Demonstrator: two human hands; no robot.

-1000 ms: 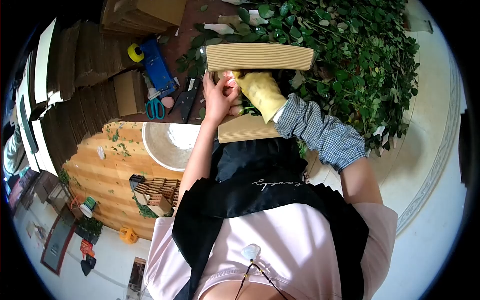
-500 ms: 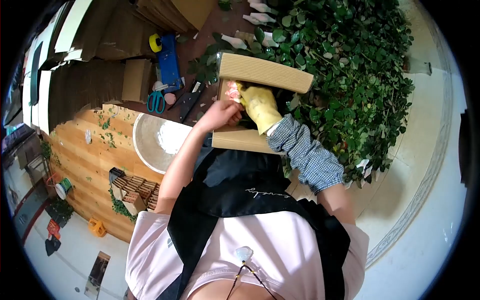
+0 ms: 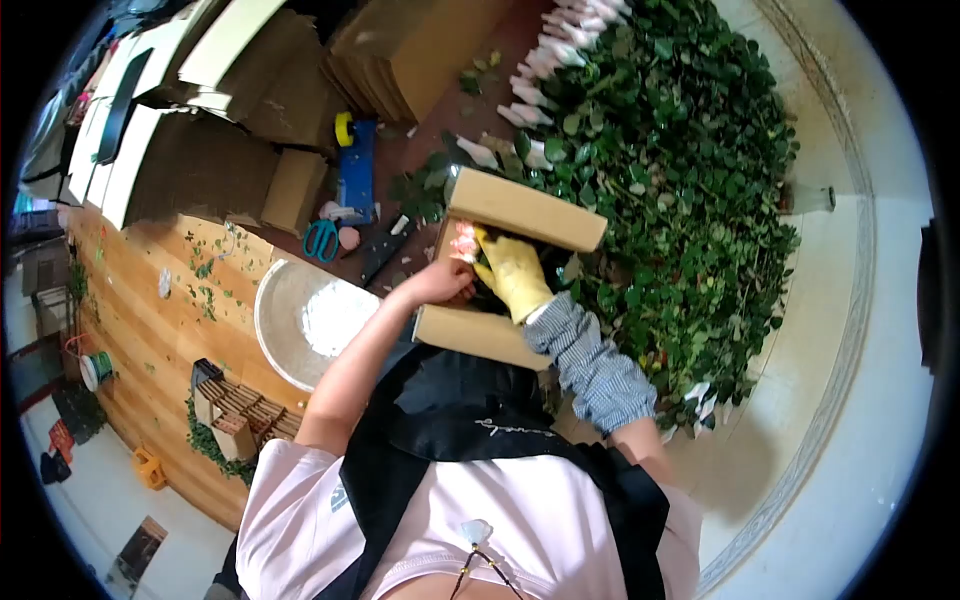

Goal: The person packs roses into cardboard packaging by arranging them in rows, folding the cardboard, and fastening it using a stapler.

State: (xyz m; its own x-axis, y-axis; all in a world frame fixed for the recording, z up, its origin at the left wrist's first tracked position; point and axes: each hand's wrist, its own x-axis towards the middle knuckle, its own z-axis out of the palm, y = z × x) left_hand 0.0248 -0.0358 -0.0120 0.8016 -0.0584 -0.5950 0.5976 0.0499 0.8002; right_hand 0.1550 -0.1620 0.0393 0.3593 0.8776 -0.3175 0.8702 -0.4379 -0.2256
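Observation:
Pink-and-white rose heads (image 3: 464, 241) lie at the left end of a cardboard wrap, between its far flap (image 3: 525, 207) and its near flap (image 3: 480, 335). My bare left hand (image 3: 442, 282) is closed just below the blooms, its fingers curled inward; whatever they grip is hidden. A yellow glove covers my right hand (image 3: 511, 275), which reaches in between the flaps. Its thumb and forefinger are apart beside the blooms, with dark leaves around them.
Leafy stems (image 3: 660, 230) are heaped at the right, with white-sleeved blooms (image 3: 565, 45) behind. Teal scissors (image 3: 321, 241), a blue tape dispenser (image 3: 357, 180) and stacked cardboard (image 3: 215, 165) lie to the left. A white-lined basin (image 3: 275, 325) stands below them.
The view has shifted and turned. My left hand has gone from spread fingers around the blooms to curled fingers on their near side. The gloved fingers have spread apart.

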